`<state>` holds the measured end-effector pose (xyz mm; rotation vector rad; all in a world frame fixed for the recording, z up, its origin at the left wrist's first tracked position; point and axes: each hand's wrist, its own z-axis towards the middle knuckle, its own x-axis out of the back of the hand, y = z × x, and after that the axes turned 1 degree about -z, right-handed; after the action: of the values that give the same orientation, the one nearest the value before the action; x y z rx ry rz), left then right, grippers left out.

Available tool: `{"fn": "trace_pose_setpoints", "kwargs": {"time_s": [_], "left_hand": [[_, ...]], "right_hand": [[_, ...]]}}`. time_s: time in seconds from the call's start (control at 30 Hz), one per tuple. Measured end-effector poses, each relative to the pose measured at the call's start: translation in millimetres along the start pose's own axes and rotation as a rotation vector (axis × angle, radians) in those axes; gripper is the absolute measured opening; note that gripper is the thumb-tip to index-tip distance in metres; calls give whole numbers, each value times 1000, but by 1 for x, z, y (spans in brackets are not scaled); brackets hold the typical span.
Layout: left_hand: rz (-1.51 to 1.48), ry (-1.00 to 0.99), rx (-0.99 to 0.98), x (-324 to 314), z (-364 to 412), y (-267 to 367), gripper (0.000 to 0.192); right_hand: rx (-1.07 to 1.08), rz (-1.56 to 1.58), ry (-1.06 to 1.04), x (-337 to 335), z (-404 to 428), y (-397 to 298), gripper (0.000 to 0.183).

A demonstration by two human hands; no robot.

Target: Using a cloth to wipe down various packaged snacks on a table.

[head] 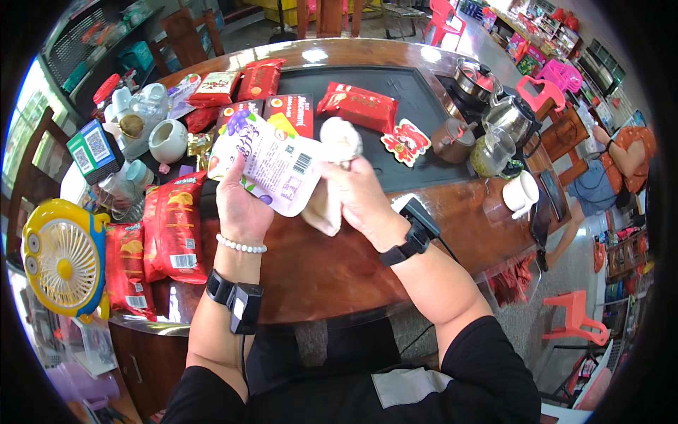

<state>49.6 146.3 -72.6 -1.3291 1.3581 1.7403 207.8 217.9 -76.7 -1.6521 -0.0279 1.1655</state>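
A flat white-and-purple snack packet (275, 169), printed with grapes and a barcode, is gripped at its left side by my left hand (243, 204). My right hand (360, 196) clutches a pale cloth (324, 206) close to the packet's right edge. Part of the cloth bulges up above the fingers, and a corner hangs below them. Just beyond the packet lie red cartons (289, 114). A red foil packet (358, 106) rests on the black tea tray (408, 87), with a red-and-gold die-cut card (406, 142) nearer to me.
Red snack bags (175, 228) and a yellow toy-shaped fan (63, 262) occupy the left side. Cups and a white jar (168, 141) stand behind them. At right are a glass kettle (508, 119), a glass pitcher (490, 153) and a white mug (520, 193). Another person (609, 169) is beyond.
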Motion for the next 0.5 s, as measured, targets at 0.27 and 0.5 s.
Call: {"fn": "trace_pose_setpoints", "kwargs": {"time_s": [0.27,0.5], "left_hand": [[100,75,4,4,3,-6,35],[203,-123,256,-27,-17,-36,62]], "right_hand": [[903,-1167,173,-7,-3,-13,51],[844,-1672,-39,-28,-18,-24,56]]}}
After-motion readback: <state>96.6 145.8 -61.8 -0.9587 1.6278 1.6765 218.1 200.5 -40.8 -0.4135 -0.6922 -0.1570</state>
